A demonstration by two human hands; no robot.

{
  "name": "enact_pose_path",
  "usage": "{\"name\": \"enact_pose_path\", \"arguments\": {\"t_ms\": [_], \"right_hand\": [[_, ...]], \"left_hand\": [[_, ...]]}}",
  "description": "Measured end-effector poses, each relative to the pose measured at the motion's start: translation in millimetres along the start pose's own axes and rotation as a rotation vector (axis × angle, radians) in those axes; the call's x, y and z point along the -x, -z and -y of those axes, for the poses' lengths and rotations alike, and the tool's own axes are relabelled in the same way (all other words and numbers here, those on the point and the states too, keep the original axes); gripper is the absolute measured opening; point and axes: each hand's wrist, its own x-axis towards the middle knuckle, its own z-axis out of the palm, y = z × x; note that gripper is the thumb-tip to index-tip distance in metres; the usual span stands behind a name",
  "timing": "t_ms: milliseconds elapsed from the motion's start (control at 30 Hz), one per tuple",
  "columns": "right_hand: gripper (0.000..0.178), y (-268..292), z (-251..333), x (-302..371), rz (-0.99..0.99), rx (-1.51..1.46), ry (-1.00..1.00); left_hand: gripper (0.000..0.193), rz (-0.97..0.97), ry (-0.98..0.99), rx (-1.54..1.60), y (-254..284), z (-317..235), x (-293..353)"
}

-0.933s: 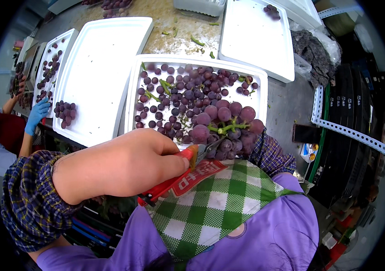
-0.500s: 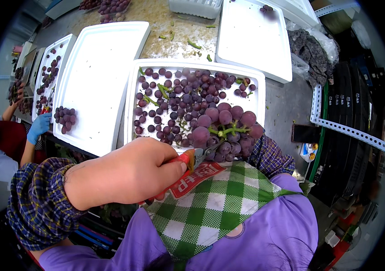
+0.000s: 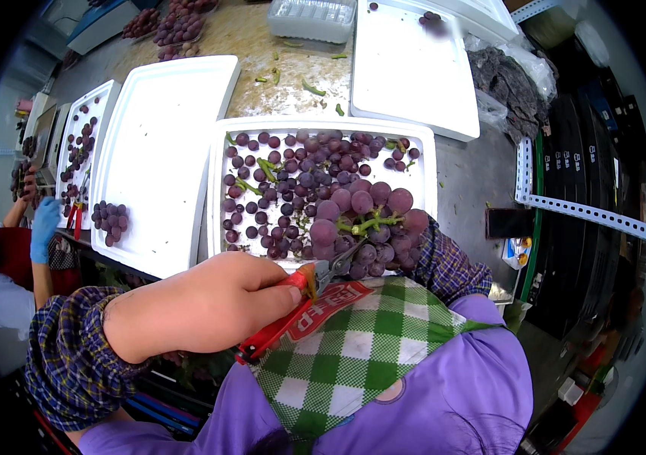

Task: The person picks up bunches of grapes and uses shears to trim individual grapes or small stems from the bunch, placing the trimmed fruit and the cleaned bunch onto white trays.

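My left hand (image 3: 205, 303) is closed round the red handles of a pair of pruning shears (image 3: 268, 327). The metal blades reach in among the berries at the near left side of a bunch of grapes (image 3: 395, 203), purple-red with green stems turned upward. That bunch is held up over the near right edge of a white foam tray (image 3: 438, 178). My right arm's plaid sleeve (image 3: 456, 258) leads up behind the bunch; the grapes hide the right hand and its fingers. Many loose dark grapes (image 3: 281, 189) and cut green stems (image 3: 265, 170) lie in the tray.
Left of the tray, a white foam lid (image 3: 160, 152) bears a small grape cluster (image 3: 111, 221). Another white foam tray (image 3: 414, 76) lies at the back right, beside clear plastic boxes (image 3: 312, 19). At the far left is a co-worker's blue-gloved hand (image 3: 45, 230) near red-handled shears (image 3: 74, 218).
The whole view has shifted slightly, so the trays appear lower. My left hand and the shears stay at the bunch. The co-worker's gloved hand has moved away from the other shears.
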Motion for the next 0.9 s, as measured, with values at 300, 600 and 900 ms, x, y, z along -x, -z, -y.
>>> {"name": "enact_pose_path", "arguments": {"t_ms": [300,600,900], "right_hand": [[0.051,0.1,-4.2,3.8,-0.058,-0.047,0.101],[0.063,-9.9,20.7,22.7,-0.332,-0.061,-0.273],[0.041,-22.6,23.8,10.6,-0.242,-0.039,-0.47]], "left_hand": [[0.035,0.099,0.126,0.317,6.0,-3.4,-4.7],[0.036,0.155,0.114,0.291,11.4,2.7,-10.5],[0.038,0.234,0.154,0.361,11.0,-2.8,-8.4]]}}
